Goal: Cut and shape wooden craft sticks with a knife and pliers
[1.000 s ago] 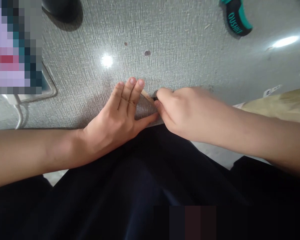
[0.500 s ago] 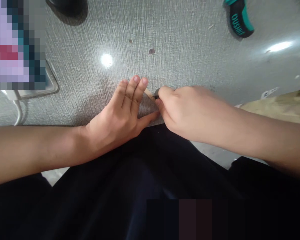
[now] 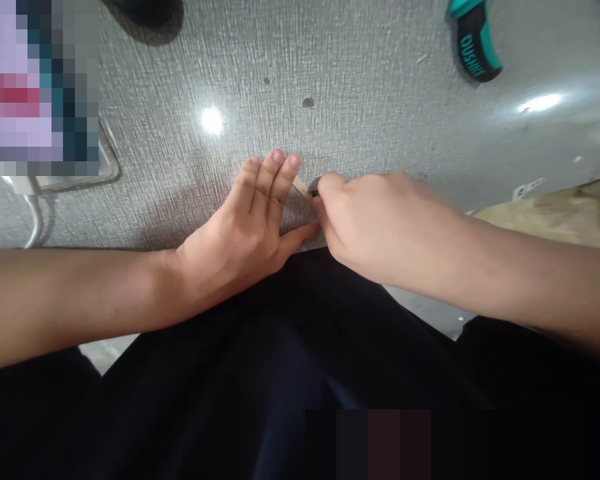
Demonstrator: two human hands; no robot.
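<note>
Near the table's front edge, my left hand (image 3: 253, 210) lies flat with its fingers stretched out. A thin pale wooden stick (image 3: 303, 187) runs from under its fingertips toward my right hand (image 3: 365, 217). The left thumb reaches across to the right fingertips and seems to touch them. My right hand is closed in a fist-like grip, with a small dark piece (image 3: 313, 191) showing at its fingertips against the stick. The rest of what the right hand grips is hidden inside it, so its kind cannot be told.
The textured grey table (image 3: 380, 120) has dark spots on it. A black and teal handle (image 3: 475, 50) lies at the back right, a black object (image 3: 147, 10) at the back left. A white cable (image 3: 34, 220) lies left; beige cloth (image 3: 560, 217) is at right.
The view has shifted slightly, so things on the table sit a little differently in the frame. Both hands keep nearly the same pose at the stick.
</note>
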